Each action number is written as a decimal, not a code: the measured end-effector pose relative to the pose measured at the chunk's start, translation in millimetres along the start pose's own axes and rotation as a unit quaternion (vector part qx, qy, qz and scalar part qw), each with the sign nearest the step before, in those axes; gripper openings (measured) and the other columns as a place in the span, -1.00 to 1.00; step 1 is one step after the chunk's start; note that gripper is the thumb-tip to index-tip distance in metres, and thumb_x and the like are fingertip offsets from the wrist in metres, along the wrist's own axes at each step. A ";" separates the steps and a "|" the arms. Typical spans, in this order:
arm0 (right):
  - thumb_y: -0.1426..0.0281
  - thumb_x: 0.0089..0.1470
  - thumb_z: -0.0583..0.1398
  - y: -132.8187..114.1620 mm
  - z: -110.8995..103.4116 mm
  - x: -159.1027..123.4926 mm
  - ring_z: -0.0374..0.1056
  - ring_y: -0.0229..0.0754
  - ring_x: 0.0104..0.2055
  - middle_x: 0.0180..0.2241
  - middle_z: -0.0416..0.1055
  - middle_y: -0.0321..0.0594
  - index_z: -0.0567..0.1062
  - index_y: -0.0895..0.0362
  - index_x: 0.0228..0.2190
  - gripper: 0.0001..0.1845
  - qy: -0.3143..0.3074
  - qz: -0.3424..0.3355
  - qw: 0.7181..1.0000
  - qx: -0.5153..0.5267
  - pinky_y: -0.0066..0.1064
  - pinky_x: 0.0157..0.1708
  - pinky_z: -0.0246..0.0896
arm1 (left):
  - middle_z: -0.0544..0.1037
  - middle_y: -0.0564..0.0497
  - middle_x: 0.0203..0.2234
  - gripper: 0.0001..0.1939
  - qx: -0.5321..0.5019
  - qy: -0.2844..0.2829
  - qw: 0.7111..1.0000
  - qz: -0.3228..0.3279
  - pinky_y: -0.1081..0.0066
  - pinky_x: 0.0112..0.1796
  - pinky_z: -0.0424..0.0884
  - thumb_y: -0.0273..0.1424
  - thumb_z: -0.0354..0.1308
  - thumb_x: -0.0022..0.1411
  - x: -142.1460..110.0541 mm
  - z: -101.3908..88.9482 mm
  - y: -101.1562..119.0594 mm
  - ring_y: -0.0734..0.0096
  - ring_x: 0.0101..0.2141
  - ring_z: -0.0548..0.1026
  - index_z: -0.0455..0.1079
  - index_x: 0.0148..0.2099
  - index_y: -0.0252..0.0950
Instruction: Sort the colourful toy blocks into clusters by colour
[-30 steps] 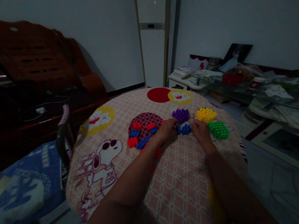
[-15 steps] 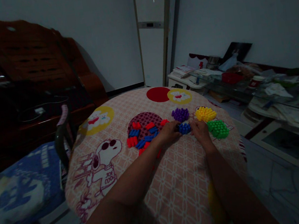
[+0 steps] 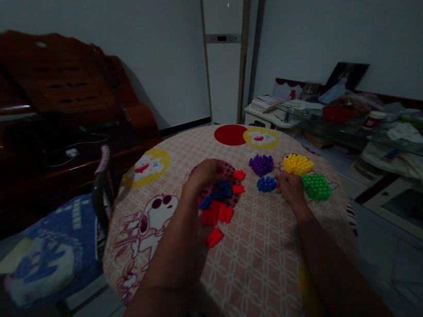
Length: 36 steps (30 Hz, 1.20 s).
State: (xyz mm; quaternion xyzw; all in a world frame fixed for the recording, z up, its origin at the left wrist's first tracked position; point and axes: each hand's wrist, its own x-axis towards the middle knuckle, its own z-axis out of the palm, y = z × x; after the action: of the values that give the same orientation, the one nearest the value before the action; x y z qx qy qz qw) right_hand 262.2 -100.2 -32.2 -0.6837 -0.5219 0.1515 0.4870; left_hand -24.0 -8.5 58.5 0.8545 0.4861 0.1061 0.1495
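My left hand [image 3: 206,173] is over the loose pieces on the left, fingers stretched to the right and apart, partly hidden. Around and under it lie small blue plastic pieces [image 3: 221,192] and red plastic pieces [image 3: 216,213]. My right hand [image 3: 291,189] rests at the right edge of a small blue cluster of knobbed pieces [image 3: 266,184], fingers curled; whether they grip anything is hidden. Close by sit a purple cluster [image 3: 261,164], a yellow cluster [image 3: 297,164] and a green cluster [image 3: 317,186].
A round table with a patterned cloth [image 3: 255,256] holds everything. On the left stand a chair with a blue cloth [image 3: 56,251] and a wooden bench [image 3: 65,84]. A cluttered glass-topped cabinet [image 3: 347,125] is on the right; a tall white appliance [image 3: 226,78] stands behind.
My left hand has left the blue cluster and moved left over the loose pieces. My right hand stays beside the blue cluster. The view has shifted slightly.
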 end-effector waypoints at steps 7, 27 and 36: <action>0.09 0.17 0.02 3.9 1.6 3.4 0.32 -0.18 -0.59 -0.65 0.35 -0.30 0.48 0.11 -0.50 -0.56 0.007 -0.029 0.999 -0.034 -0.38 -0.48 0.18 | 0.40 0.11 -0.74 -0.84 0.014 -0.110 0.975 -0.193 0.50 -0.42 0.23 -0.38 0.35 0.02 -22.7 -22.8 -60.7 0.47 -0.55 0.36 0.49 -0.45 -0.37; 0.06 0.16 0.03 -1.2 0.3 1.3 0.30 -0.19 -0.61 -0.67 0.36 -0.29 0.49 0.11 -0.51 -0.53 0.003 -0.013 1.000 -0.016 -0.39 -0.54 0.17 | 0.58 0.04 -0.48 -0.84 -0.105 -0.014 0.994 0.011 0.50 -0.39 0.27 -0.37 0.24 0.07 -15.1 -27.1 -9.3 0.46 -0.44 0.45 0.53 -0.30 -0.35; 0.04 0.09 0.03 -4.7 0.4 1.4 0.25 -0.23 -0.67 -0.66 0.38 -0.27 0.47 0.12 -0.54 -0.53 0.001 0.015 1.000 0.010 -0.42 -0.62 0.14 | 0.63 -0.02 -0.35 -0.83 -0.063 0.008 0.991 0.121 0.46 -0.30 0.36 -0.44 0.29 0.10 1.8 40.9 75.3 0.37 -0.34 0.53 0.55 -0.21 -0.33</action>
State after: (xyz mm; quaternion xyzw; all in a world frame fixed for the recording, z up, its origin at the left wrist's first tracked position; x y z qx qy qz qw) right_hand 259.9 -98.9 -28.0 -0.6867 -0.5095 0.1633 0.4920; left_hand 50.4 -49.5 47.4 0.8949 0.3729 0.1603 0.1855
